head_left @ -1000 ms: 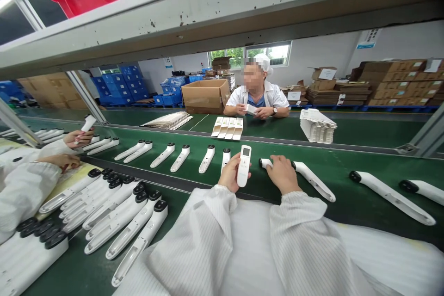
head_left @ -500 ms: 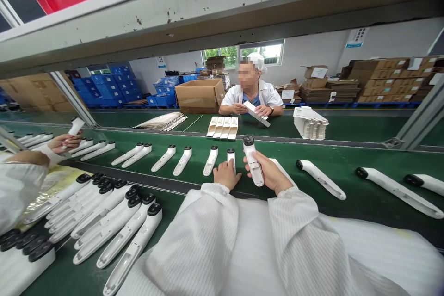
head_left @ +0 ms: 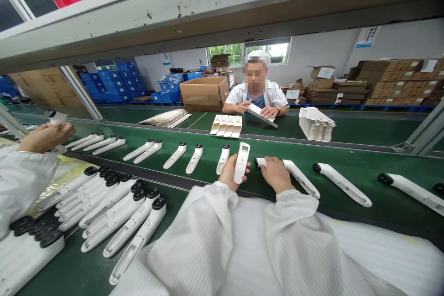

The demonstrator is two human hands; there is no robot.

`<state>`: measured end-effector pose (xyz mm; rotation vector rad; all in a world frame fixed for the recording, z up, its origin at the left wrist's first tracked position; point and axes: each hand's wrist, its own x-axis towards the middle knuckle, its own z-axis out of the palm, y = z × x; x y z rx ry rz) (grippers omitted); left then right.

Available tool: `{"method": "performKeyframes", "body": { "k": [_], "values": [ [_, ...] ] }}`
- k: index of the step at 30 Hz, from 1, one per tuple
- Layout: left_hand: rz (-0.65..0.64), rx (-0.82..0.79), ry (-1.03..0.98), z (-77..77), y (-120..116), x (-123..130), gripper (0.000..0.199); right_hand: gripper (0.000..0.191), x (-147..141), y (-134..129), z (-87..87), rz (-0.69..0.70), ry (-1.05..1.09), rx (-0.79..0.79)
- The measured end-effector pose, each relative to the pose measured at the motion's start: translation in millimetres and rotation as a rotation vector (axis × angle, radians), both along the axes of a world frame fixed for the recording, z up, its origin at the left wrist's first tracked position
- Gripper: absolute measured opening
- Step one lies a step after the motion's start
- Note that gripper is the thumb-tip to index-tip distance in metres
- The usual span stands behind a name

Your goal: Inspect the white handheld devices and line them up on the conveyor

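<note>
My left hand (head_left: 228,173) grips a white handheld thermometer (head_left: 242,164), raised upright with its small screen window facing me. My right hand (head_left: 276,174) is curled over another white thermometer (head_left: 302,179) on the green belt. Its black head pokes out left of the fingers, and its middle is hidden under the hand. Just left of the raised one lies a thermometer (head_left: 224,161) with a black head. More thermometers (head_left: 176,156) lie along the belt to the left, their open hollow side up. Another thermometer (head_left: 342,184) rests right of my right hand.
Thermometers (head_left: 138,231) are grouped at the near left. A co-worker's hand (head_left: 45,136) holds a thermometer at far left. Across the belt, a person (head_left: 256,90) handles a white box, with small open boxes (head_left: 226,126) nearby. A metal shelf beam (head_left: 208,7) crosses above.
The view has swung slightly left. My left hand, earlier down on the belt, now holds a thermometer up. My right hand has lowered from a raised thermometer onto one on the belt.
</note>
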<state>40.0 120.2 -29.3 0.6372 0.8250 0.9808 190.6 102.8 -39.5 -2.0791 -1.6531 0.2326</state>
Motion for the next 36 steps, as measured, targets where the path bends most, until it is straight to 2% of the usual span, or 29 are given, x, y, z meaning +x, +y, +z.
{"method": "performKeyframes", "body": {
  "k": [1, 3, 5, 7, 8, 10, 13, 15, 16, 17, 19, 22, 25, 27, 29, 32, 34, 36],
  "values": [
    [0.022, 0.006, 0.021, -0.7, -2.7, 4.6, 0.028, 0.035, -1.9, 0.2, 1.2, 0.009, 0.035, 0.074],
    [0.076, 0.052, 0.025, -3.1, -6.4, 12.4, 0.024, 0.035, -7.3, 1.2, 4.6, 0.097, 0.244, 0.189],
    [0.11, 0.135, 0.006, -5.7, -7.0, 16.2, 0.028, 0.036, -13.9, 2.1, 7.4, 0.258, 0.596, 0.19],
    [0.127, 0.236, 0.088, -7.3, -4.2, 14.0, 0.028, 0.037, -19.2, 1.7, 8.7, 0.365, 0.954, 0.112],
    [0.138, 0.296, 0.212, -7.8, -1.7, 10.7, 0.024, 0.04, -20.8, 1.1, 9.0, 0.382, 1.091, 0.079],
    [0.18, 0.48, 0.605, -9.2, 4.9, 1.4, 0.022, 0.043, -21.8, -0.9, 9.3, 0.377, 1.267, 0.05],
    [0.181, 0.684, 1.222, -13.9, 15.9, -11.8, 0.038, 0.04, -20.4, -4.0, 10.7, 0.41, 1.364, 0.02],
    [0.101, 0.655, 1.404, -18.3, 22.3, -16.3, 0.048, 0.036, -19.7, -5.1, 11.9, 0.433, 1.392, -0.013],
    [0.074, 0.614, 1.41, -20.0, 24.9, -17.3, 0.049, 0.034, -19.6, -5.1, 12.3, 0.439, 1.397, -0.026],
    [0.07, 0.577, 1.363, -21.1, 26.9, -18.1, 0.049, 0.032, -19.6, -4.6, 12.2, 0.442, 1.397, -0.036],
    [0.121, 0.482, 1.142, -20.6, 28.7, -19.7, 0.047, 0.03, -19.2, -2.3, 10.7, 0.416, 1.376, -0.045],
    [0.13, 0.241, 0.582, -13.3, 25.1, -23.9, 0.035, 0.03, -15.7, 3.2, 4.4, 0.29, 1.195, -0.058],
    [0.036, 0.034, 0.087, -3.4, 16.0, -25.6, 0.029, 0.029, -9.5, 6.6, -3.0, 0.145, 0.664, -0.083],
    [-0.008, -0.011, -0.046, 1.2, 9.7, -22.9, 0.031, 0.028, -6.6, 5.9, -5.8, 0.098, 0.305, -0.099],
    [-0.017, -0.016, -0.065, 3.1, 4.3, -17.3, 0.033, 0.031, -6.4, 3.8, -5.5, 0.074, 0.117, -0.059],
    [0.019, -0.043, -0.04, 1.8, -1.8, -6.8, 0.028, 0.035, -11.6, 1.9, -0.3, 0.076, 0.15, 0.136],
    [0.06, -0.021, -0.046, 0.0, -4.3, -0.9, 0.02, 0.035, -17.6, 2.3, 3.9, 0.167, 0.389, 0.212],
    [0.095, 0.045, -0.07, -1.3, -4.8, 2.0, 0.021, 0.036, -23.6, 3.1, 6.5, 0.3, 0.744, 0.175]
  ]
}}
